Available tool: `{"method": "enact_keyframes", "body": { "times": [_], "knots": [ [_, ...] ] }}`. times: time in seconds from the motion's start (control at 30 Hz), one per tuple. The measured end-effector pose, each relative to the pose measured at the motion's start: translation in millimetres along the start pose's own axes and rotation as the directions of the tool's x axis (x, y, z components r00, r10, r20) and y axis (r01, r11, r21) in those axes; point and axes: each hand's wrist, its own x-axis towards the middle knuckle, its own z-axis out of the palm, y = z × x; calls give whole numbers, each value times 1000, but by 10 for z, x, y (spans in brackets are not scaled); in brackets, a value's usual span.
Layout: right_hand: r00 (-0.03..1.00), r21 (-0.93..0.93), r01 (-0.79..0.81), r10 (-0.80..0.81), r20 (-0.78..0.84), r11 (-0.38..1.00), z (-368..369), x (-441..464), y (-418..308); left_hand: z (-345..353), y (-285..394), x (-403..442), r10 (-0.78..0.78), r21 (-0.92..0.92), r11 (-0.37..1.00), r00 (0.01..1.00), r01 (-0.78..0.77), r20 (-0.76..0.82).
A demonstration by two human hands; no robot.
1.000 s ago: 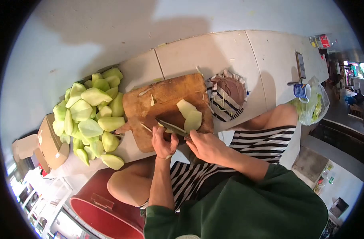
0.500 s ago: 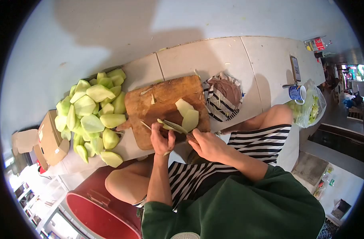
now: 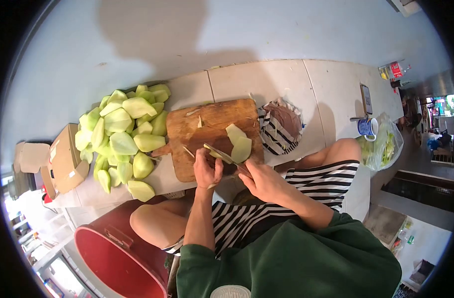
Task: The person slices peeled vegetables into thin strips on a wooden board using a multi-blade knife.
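Note:
My right hand (image 3: pixel 263 181) is closed round the handle of a knife (image 3: pixel 222 153), whose blade points left toward my other hand. My left hand (image 3: pixel 207 170) grips a pale green fruit piece (image 3: pixel 214 154) against the blade, over the near edge of the wooden cutting board (image 3: pixel 185 134). Fingers and blade hide much of that piece. Two flat pale green slices (image 3: pixel 241 149) lie on the board just beyond the knife, with small scraps about them. Left of the board is a large heap of peeled pale green fruit (image 3: pixel 122 143), its kind not certain.
A striped cloth (image 3: pixel 279 130) lies right of the board. Farther right are a blue mug (image 3: pixel 368 127), a phone (image 3: pixel 366 98) and a plastic bag of greens (image 3: pixel 384 144). A cardboard box (image 3: pixel 68 161) stands at the left, above a red bin (image 3: pixel 117 253).
The camera view has shifted slightly, so the board and heap appear farther right. Both hands keep their grips, the knife still against the fruit piece.

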Motion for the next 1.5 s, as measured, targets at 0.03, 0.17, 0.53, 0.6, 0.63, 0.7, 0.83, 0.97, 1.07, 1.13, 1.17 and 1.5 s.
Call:
{"method": "enact_keyframes", "body": {
  "times": [0.03,0.17,0.53,0.6,0.63,0.7,0.83,0.97,1.07,1.13,1.17,1.5],
  "knots": [
    [1000,18,3,-3,-21,1000,-11,-10,-9,2,6,-3,-18,-14,1000,1000,18,4],
    [998,35,-67,66,14,997,-190,-41,-211,-7,42,5,-63,2,998,998,63,11],
    [998,22,-57,56,24,998,-141,-124,-229,17,-18,-19,-26,7,1000,1000,26,-8],
    [997,25,-73,72,39,997,-165,-98,-252,20,-16,-10,-31,14,999,1000,31,-5],
    [998,-16,-45,45,38,999,-172,-82,-262,20,-16,-13,-32,13,999,999,33,-7],
    [999,-55,-18,21,42,998,-154,-57,-263,11,2,-8,-39,13,999,999,39,-8],
    [1000,-82,3,-2,15,997,-129,0,-256,25,37,9,-49,-15,999,998,49,-30],
    [998,-51,-43,46,41,998,-72,35,-185,29,-8,-14,-57,-16,998,998,56,-27],
    [997,-80,-47,51,55,996,-35,81,-143,41,-34,-13,-51,-10,999,998,51,-26],
    [1000,-57,-6,7,27,998,12,118,-91,39,3,-5,-52,-23,998,998,51,-32],
    [999,-34,38,-38,-2,999,36,137,-71,34,17,0,-52,-34,998,998,51,-39],
    [998,-120,-48,53,43,992,212,342,-26,32,8,-2,-17,63,998,1000,18,-5]
  ]
}}
